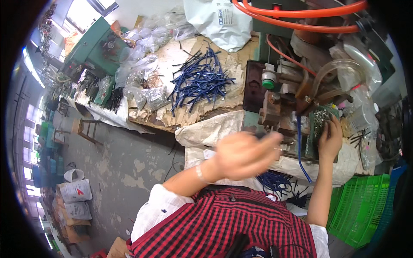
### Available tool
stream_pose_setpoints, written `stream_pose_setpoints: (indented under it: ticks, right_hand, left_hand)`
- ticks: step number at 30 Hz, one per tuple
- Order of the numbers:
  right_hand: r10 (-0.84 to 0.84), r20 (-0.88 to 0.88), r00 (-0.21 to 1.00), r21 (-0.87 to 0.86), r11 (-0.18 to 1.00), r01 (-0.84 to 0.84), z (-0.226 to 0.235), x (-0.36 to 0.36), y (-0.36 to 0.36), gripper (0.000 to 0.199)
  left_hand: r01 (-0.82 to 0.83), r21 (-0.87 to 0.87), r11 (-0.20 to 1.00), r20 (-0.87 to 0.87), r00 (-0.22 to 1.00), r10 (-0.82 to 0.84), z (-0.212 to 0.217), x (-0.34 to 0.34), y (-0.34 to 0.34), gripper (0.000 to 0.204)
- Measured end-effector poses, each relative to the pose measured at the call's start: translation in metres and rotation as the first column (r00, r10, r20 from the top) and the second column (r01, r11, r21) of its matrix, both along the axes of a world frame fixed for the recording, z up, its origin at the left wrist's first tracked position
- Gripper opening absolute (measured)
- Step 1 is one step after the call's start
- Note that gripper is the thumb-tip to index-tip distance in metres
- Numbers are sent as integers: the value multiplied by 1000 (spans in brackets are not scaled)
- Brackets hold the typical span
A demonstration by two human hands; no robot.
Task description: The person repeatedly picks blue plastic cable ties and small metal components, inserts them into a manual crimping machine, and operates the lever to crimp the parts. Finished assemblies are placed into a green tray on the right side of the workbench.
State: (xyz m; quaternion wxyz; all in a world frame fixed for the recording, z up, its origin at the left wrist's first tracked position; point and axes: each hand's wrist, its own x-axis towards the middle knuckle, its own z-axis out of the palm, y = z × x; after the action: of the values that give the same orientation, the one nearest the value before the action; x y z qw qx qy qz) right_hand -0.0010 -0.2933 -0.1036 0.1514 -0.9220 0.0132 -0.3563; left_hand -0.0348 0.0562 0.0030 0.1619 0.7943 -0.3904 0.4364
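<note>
My left hand (247,155) is in front of the bench machine (286,96), smeared by motion, with its fingers bent toward the machine's lower part. Whether anything is between those fingertips cannot be made out. My right hand (330,139) reaches over the edge of a green tray (310,139) that holds small shiny metal parts (320,118). Its fingers are apart and its fingertips touch the parts. From the machine's head a long blue strip (300,148) hangs down between my two hands, touched by neither.
Loose blue strips (202,79) lie heaped on the worn wooden bench (189,118). More blue strips (275,179) sit below the machine, near my apron. Orange hoses (305,19) arch overhead. A green plastic crate (359,210) stands at lower right, a wooden stool (88,129) at left.
</note>
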Motion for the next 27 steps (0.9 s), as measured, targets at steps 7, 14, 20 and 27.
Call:
stream_pose_setpoints:
  ticks: [7, 14, 20, 27]
  right_hand:
    - [-11, 33, 999, 480, 877, -6, 13, -1, 22, 18]
    - [-15, -15, 1000, 520, 854, 21, 9, -4, 27, 17]
    - [-78, -4, 997, 650, 757, 62, -2, -55, -8, 19]
    - [301, 172, 938, 577, 741, -344, 74, -24, 71, 21]
  left_hand:
    - [-692, -121, 712, -262, 714, 649, 0, 56, 175, 5]
    - [-791, 473, 388, -354, 232, 906, -121, 122, 218, 15]
    - [-826, 451, 338, -450, 116, 886, -77, 78, 219, 13]
    - [-758, 364, 541, -403, 395, 826, -125, 104, 241, 14]
